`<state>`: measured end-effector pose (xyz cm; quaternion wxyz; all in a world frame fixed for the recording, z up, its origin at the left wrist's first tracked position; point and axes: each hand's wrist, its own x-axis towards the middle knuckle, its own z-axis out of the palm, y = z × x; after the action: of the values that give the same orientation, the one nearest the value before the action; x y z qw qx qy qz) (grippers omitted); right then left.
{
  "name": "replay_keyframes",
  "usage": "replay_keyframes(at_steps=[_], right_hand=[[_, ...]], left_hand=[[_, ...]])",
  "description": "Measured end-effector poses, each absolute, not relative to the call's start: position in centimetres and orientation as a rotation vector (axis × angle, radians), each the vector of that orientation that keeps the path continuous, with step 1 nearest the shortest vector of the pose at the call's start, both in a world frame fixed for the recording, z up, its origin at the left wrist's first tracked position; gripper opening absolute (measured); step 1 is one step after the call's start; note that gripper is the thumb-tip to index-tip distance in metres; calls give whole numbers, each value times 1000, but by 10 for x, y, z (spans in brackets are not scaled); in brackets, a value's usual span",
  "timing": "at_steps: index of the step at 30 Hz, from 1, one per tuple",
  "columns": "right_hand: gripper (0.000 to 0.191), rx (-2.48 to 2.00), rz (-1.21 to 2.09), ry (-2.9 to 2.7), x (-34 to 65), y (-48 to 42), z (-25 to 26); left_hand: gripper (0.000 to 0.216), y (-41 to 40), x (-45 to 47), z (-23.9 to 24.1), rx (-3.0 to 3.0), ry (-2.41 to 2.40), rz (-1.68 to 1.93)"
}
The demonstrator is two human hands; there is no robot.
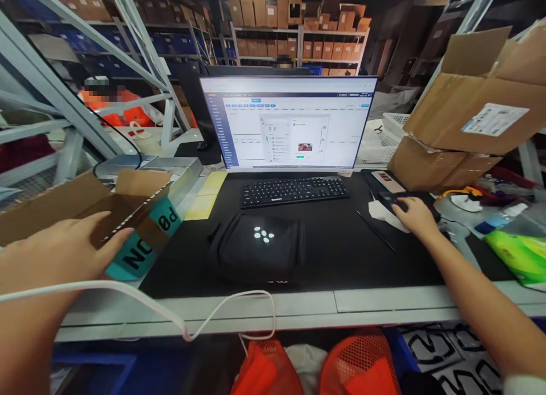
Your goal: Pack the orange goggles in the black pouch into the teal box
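My left hand is at the near edge of an open cardboard box with turquoise print. Its thumb and index finger are spread apart, and I cannot tell how firmly it touches the box. Over on the right, my right hand lies on a black computer mouse, fingers curved over it. A white crumpled paper lies under that mouse. Between the hands, a folded black cloth item with white dots lies in front of the keyboard. Behind stands a lit monitor.
A white cable loops across the front edge. Yellow paper, a phone-like object and a thin black stick lie on the desk. Cardboard boxes and a green packet stand right. A person in orange is beyond the frame.
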<state>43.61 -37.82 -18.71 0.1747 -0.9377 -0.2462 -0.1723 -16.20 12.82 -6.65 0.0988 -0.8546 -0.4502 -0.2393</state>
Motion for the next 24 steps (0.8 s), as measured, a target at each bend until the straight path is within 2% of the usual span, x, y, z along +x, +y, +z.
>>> replay_keyframes(at_steps=[4,6,10,14,19,21,24], right_hand=[[60,-2671,-387,-637,464,-345,-205],[61,-2625,-390,-636,475,-346,-222],[61,-2559,-451,-646,488,-355,-245],[60,-2501,-490,-667,488,-360,-242],[46,-2325,-796,-828,443,-314,-204],[37,-2263,-604,-1104,404,-267,-190],[36,-2254,-264,-1404,340,-173,-180]], left_hand=[[33,76,-147,-67,-2724,-708,-1245],[27,63,-140,-79,-2873,-434,-1329],[16,77,-109,-113,-3021,-490,-1366],[35,118,-41,-143,-3116,-741,-1217],[26,151,58,-168,-3203,-693,-957],[25,152,88,-176,-3229,-624,-866],[32,146,119,-191,-3256,-527,-728]])
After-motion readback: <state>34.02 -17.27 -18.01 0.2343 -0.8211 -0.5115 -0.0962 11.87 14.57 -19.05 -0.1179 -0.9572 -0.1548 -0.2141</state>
